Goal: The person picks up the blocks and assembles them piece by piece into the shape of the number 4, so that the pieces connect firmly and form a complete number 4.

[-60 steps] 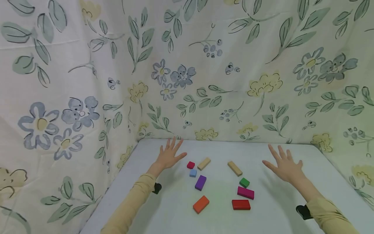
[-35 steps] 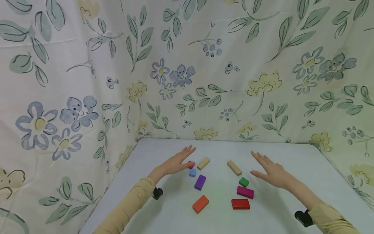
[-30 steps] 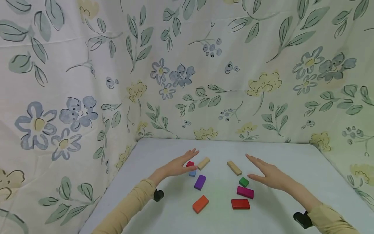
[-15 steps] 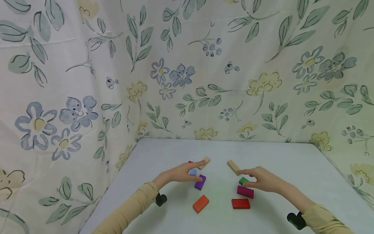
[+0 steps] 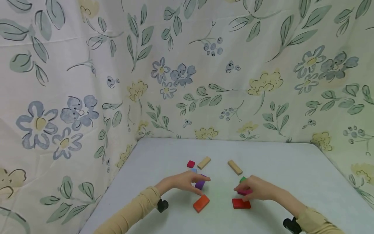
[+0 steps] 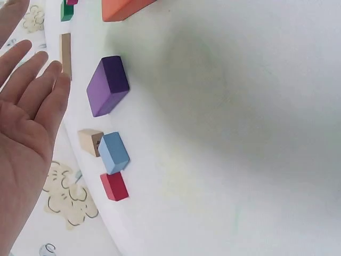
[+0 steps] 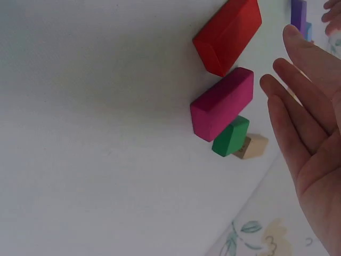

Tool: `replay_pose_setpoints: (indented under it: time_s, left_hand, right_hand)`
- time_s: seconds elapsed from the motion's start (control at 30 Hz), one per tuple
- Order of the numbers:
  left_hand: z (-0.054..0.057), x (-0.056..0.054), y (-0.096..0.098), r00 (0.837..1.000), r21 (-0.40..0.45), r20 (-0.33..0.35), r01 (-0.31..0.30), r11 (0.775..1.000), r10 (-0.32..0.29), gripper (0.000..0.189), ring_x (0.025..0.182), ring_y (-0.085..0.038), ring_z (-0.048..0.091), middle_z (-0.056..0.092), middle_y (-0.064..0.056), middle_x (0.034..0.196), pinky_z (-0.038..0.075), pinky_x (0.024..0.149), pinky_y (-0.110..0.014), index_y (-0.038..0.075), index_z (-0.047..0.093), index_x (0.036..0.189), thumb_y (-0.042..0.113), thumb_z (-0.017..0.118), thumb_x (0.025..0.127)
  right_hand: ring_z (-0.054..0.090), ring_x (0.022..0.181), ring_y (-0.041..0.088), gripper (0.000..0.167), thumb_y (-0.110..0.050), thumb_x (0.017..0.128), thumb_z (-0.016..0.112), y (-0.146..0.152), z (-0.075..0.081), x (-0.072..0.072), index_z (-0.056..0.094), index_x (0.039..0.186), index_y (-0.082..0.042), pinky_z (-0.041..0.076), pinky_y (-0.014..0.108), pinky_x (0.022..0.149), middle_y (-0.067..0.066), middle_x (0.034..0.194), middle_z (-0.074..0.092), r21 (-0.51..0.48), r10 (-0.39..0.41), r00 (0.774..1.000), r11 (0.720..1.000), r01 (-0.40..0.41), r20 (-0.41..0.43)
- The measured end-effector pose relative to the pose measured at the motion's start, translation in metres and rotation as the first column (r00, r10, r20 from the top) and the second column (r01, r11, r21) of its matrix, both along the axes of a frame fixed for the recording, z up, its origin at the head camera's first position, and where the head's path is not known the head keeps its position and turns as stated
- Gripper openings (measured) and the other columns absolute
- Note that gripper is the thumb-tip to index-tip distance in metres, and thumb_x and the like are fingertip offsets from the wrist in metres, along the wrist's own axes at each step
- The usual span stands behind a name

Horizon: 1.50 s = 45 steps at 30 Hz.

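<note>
My left hand (image 5: 183, 181), fingers spread and loosely bent, is held over the purple block (image 5: 199, 185). Its thumb tip reaches the upper edge of the orange block (image 5: 201, 204) in the head view. The left wrist view has the purple block apart from the fingers, with nothing in the palm. Above the magenta block (image 5: 243, 192), my right hand (image 5: 259, 189) hangs with relaxed fingers, its thumb overlapping the red block (image 5: 241, 204). In the right wrist view, that palm holds nothing, and the magenta block (image 7: 222, 105) lies beside the fingers.
Behind the hands lie a small red cube (image 5: 191, 164), a partly covered light blue block (image 5: 193, 170) and two plain wooden blocks, one left (image 5: 204, 162) and one right (image 5: 235, 167). A green block (image 5: 243, 179) peeks past my right hand. Floral cloth (image 5: 187, 107) borders the white table (image 5: 280, 156).
Both hands have come inward and down from wide apart, then nearer to me, passing over the farther blocks to the nearer ones. Their fingers are less spread. The blocks stay where they were.
</note>
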State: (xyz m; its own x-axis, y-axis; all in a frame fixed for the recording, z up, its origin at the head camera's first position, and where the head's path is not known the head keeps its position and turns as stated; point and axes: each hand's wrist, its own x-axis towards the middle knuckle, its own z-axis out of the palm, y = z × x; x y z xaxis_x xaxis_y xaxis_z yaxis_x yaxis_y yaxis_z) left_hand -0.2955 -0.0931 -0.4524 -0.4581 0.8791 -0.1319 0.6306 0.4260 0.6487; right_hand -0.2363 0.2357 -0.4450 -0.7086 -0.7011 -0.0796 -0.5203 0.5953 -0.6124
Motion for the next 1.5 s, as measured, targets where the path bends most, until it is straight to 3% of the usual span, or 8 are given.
replay_pose_setpoints:
  time_s: [0.17, 0.27, 0.47, 0.7, 0.9, 1.23, 1.37, 1.5]
  left_hand:
    - [-0.008, 0.005, 0.002, 0.983, 0.014, 0.183, 0.014, 1.000, -0.016, 0.061, 0.131, -0.019, 0.048, 0.050, -0.005, 0.143, 0.041, 0.102, -0.023, 0.009, 0.048, 0.139, 0.019, 0.072, 0.084]
    - [-0.014, 0.007, 0.003, 0.977, -0.001, 0.214, 0.022, 1.000, -0.021, 0.060, 0.127, -0.015, 0.051, 0.053, -0.001, 0.140, 0.042, 0.100, -0.019, 0.011, 0.050, 0.137, 0.015, 0.074, 0.083]
    - [-0.023, 0.008, 0.003, 0.979, -0.015, 0.193, 0.068, 0.998, -0.064, 0.062, 0.126, -0.004, 0.050, 0.054, 0.005, 0.139, 0.041, 0.099, -0.017, 0.011, 0.051, 0.137, 0.016, 0.076, 0.080]
    - [-0.028, 0.006, -0.001, 0.989, -0.038, 0.128, 0.084, 0.996, -0.078, 0.065, 0.127, -0.002, 0.048, 0.054, 0.005, 0.139, 0.039, 0.101, -0.017, 0.012, 0.051, 0.138, 0.018, 0.077, 0.079]
    - [-0.033, 0.006, -0.006, 0.986, -0.034, 0.153, 0.080, 0.996, -0.074, 0.067, 0.126, -0.001, 0.048, 0.055, 0.004, 0.138, 0.038, 0.101, -0.015, 0.012, 0.050, 0.138, 0.015, 0.079, 0.077]
    - [-0.035, 0.009, -0.008, 0.986, -0.027, 0.153, 0.069, 0.997, -0.064, 0.065, 0.126, -0.002, 0.049, 0.055, 0.003, 0.138, 0.039, 0.100, -0.015, 0.013, 0.052, 0.137, 0.014, 0.078, 0.077]
    - [-0.038, 0.009, -0.007, 0.988, -0.018, 0.147, 0.053, 0.998, -0.050, 0.064, 0.124, -0.001, 0.050, 0.055, 0.003, 0.138, 0.040, 0.099, -0.015, 0.012, 0.053, 0.136, 0.015, 0.078, 0.078]
    - [-0.044, 0.008, -0.007, 0.987, 0.002, 0.159, 0.026, 1.000, -0.026, 0.063, 0.123, 0.000, 0.051, 0.056, 0.003, 0.136, 0.041, 0.098, -0.014, 0.012, 0.054, 0.135, 0.015, 0.079, 0.077]
  right_hand:
    - [0.062, 0.085, 0.007, 0.031, -0.020, 0.082, 0.074, 0.001, -0.010, 0.002, 0.070, 0.111, -0.008, 0.053, 0.022, 0.075, -0.001, 0.102, 0.072, 0.001, -0.001, 1.000, 1.000, 0.001, 0.021]
    - [0.061, 0.085, 0.005, 0.031, -0.019, 0.081, 0.074, 0.000, -0.013, 0.005, 0.071, 0.110, -0.008, 0.053, 0.022, 0.076, 0.000, 0.103, 0.072, 0.008, -0.014, 0.999, 1.000, 0.014, 0.039]
    - [0.061, 0.086, 0.006, 0.032, -0.018, 0.080, 0.076, 0.000, -0.015, 0.008, 0.070, 0.110, -0.008, 0.053, 0.023, 0.076, 0.001, 0.101, 0.071, 0.012, -0.042, 0.996, 0.999, 0.041, 0.080]
    - [0.057, 0.083, 0.006, 0.033, -0.017, 0.077, 0.078, 0.003, -0.020, 0.007, 0.071, 0.110, -0.012, 0.051, 0.020, 0.072, -0.002, 0.099, 0.071, 0.028, -0.034, 0.999, 0.999, 0.033, 0.028]
    - [0.052, 0.082, 0.003, 0.035, -0.017, 0.075, 0.080, 0.004, -0.028, 0.008, 0.071, 0.109, -0.014, 0.050, 0.020, 0.072, -0.007, 0.097, 0.068, 0.039, -0.037, 0.999, 0.999, 0.036, 0.022]
    - [0.050, 0.076, 0.002, 0.047, -0.026, 0.073, 0.081, 0.003, -0.033, 0.008, 0.067, 0.114, -0.007, 0.047, 0.018, 0.063, -0.008, 0.086, 0.062, -0.018, -0.056, 0.998, 0.998, 0.057, 0.031]
    - [0.053, 0.083, 0.003, 0.052, -0.027, 0.073, 0.082, 0.004, -0.032, 0.007, 0.065, 0.117, -0.004, 0.050, 0.019, 0.070, -0.004, 0.097, 0.065, -0.011, -0.036, 0.999, 0.999, 0.037, 0.022]
    - [0.059, 0.099, 0.007, 0.059, -0.023, 0.072, 0.083, 0.006, -0.027, 0.007, 0.062, 0.124, -0.006, 0.053, 0.025, 0.083, 0.001, 0.117, 0.066, 0.038, -0.004, 0.999, 0.999, 0.003, 0.034]
